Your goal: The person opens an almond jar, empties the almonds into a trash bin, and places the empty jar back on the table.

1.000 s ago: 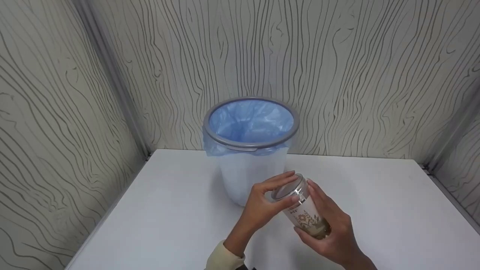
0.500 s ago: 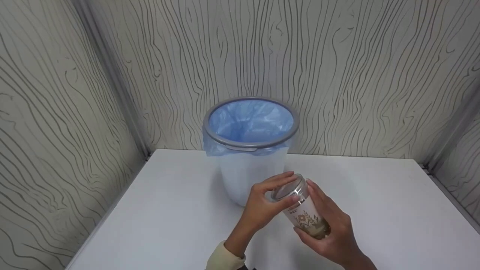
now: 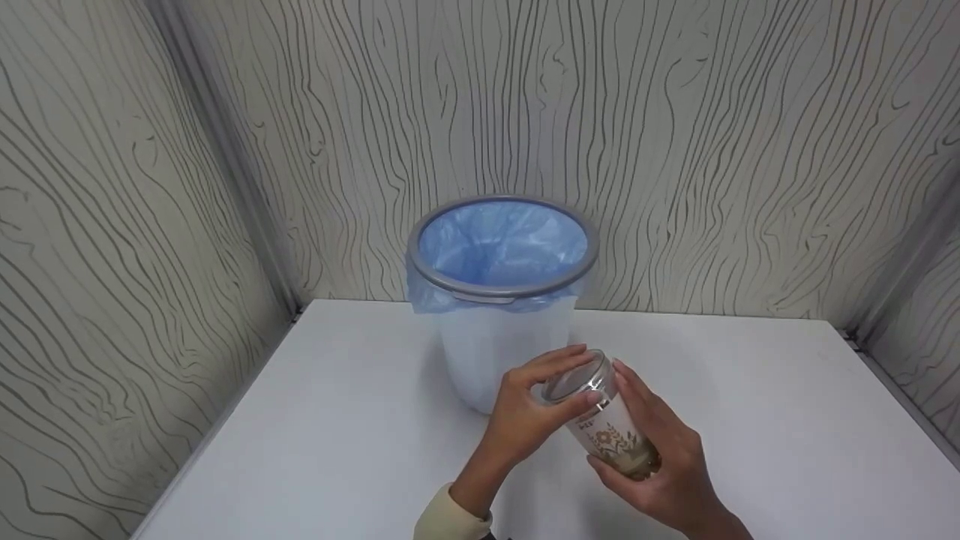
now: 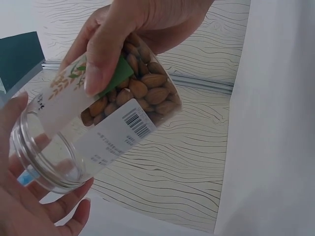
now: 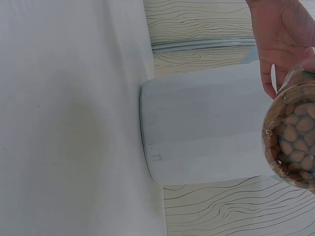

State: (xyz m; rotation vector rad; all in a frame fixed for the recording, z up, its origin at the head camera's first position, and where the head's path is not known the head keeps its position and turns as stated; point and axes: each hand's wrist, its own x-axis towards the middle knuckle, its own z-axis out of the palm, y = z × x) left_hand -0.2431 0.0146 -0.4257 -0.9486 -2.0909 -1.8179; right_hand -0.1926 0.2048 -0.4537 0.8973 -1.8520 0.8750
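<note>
Two hands [image 3: 525,409] [image 3: 671,472] hold one almond jar [image 3: 609,435] near one bin [image 3: 499,349].

No word or number can be read surely. On the jar [image 4: 96,120], in the left wrist view, a white sticker [image 4: 113,140] carries a barcode [image 4: 137,122] near three o'clock and fine print [image 4: 113,147] near five, too small. Dark characters [image 4: 41,102] between nine and ten are unclear. On the bin [image 5: 211,123], a faint mark [image 5: 157,157], near eight, is illegible.

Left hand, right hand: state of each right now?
Left hand: closed, holding the almond jar near its top.
Right hand: closed, gripping the almond jar lower down.
</note>
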